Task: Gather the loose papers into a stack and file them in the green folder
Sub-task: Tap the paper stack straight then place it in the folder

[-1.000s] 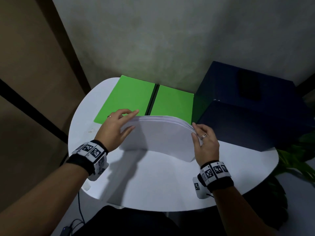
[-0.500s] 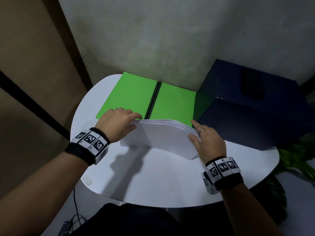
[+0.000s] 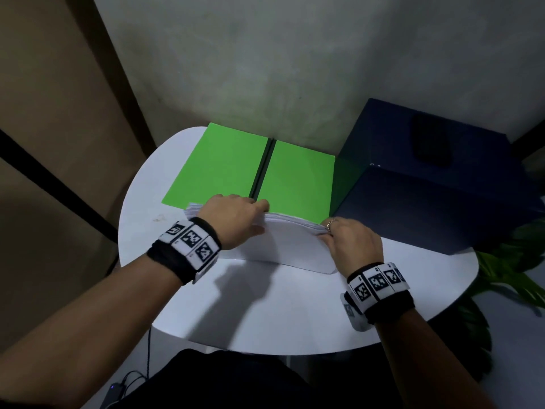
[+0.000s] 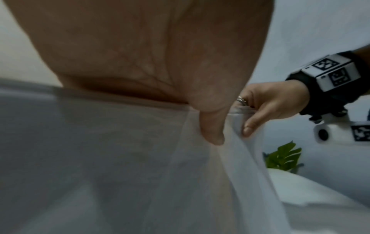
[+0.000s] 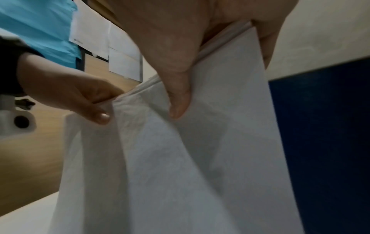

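Note:
A stack of white papers (image 3: 295, 246) stands on its lower edge on the round white table (image 3: 265, 314), leaning toward me. My left hand (image 3: 236, 215) grips the stack's top edge, thumb (image 4: 212, 131) on the near face, fingers behind. My right hand (image 3: 351, 242) pinches the top right corner, thumb (image 5: 178, 102) in front. The green folder (image 3: 253, 175) lies open and flat just behind the stack, a dark spine down its middle. The same white papers (image 5: 180, 158) fill both wrist views.
A dark blue box (image 3: 436, 184) stands at the table's right rear, right beside the folder's right edge. A green plant (image 3: 513, 261) sits past the table's right rim. Grey wall behind; a cable (image 3: 129, 379) hangs below the table's front left.
The stack has moved back toward the folder and stands more upright. My left hand has slid along the top edge toward the middle. My right hand stays at the right corner.

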The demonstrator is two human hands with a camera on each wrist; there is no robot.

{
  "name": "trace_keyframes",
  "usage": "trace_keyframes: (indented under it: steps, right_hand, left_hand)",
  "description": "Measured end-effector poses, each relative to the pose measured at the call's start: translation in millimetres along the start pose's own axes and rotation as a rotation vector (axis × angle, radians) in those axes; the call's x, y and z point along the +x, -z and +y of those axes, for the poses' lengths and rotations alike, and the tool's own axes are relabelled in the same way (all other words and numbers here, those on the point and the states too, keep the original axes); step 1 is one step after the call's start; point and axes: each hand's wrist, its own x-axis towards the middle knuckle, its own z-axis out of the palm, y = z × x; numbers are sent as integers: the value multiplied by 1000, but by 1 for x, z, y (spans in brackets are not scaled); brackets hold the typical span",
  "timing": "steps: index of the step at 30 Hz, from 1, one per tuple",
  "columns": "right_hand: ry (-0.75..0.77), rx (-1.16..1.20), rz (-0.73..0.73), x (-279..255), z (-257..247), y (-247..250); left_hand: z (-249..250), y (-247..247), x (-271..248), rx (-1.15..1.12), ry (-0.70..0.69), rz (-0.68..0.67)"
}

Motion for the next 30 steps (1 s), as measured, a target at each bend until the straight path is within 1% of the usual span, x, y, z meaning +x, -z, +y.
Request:
trace_keyframes:
  steps: [2,3,4,5,6,7,8,9,10,11,12,13,15,17,19,20,23,25,27,30]
  right_hand:
    - [75,1,165,4,-4,7]
    - [95,33,276,6,-5,11]
    - [79,90,393,9,-5,15]
    - [19,158,515,10,-3,18]
    - [-75,236,619,11,1,18]
    - [-181,350,678,12,5,18]
    - [-279,533,669,13,8,14]
    - [-351,777,601,15,10,9]
    - [-376,1048,522,17,11,3]
    - [-367,1299,460,21,10,-2]
    - [-350,1476,425,24,10,-3]
    - [-341,1560,426,26,9,-3]
    - [-333,1549,477,24,5,4]
    - [-307,1496,545,20,2,11]
    - [-288,1489,564,13,2,10]
    - [-304,1487,540,10,2,5]
    - [-378,1439,417,6,0,-14]
    - [-386,1431,377,4,-2,-22]
    - [-383,1436,361,5,-3,-24]
    - [-347,1445,360,5,-2,-23]
  left_hand:
    - [19,4,10,-42,-22,54]
    - [24,8,12,-63,-3,94]
    - [23,10,13,-102,39,143]
    - [18,11,11,-173,84,202]
    - [8,11,7,-292,116,263]
    - [-2,12,3,-449,123,325]
    - [-10,14,-2,-620,124,378]
    - [-15,15,-5,-799,128,416]
    - [-18,14,-7,-971,140,434]
    - [-18,11,-6,-1130,158,441]
    - [-18,5,-6,-1264,184,448]
    - [-17,-1,-6,-1339,203,466]
    - [-11,-8,-7,-1341,248,522]
    - [-7,-13,-10,-1300,250,590]
    - [-8,-19,-14,-1272,247,604]
    - [-9,-25,-16,-1269,251,585]
    - [-21,-49,-20,-1289,347,512]
    - [-23,-56,-22,-1335,379,487]
    - [-21,-46,-21,-1375,369,504]
    - [-15,-24,-16,-1537,321,553]
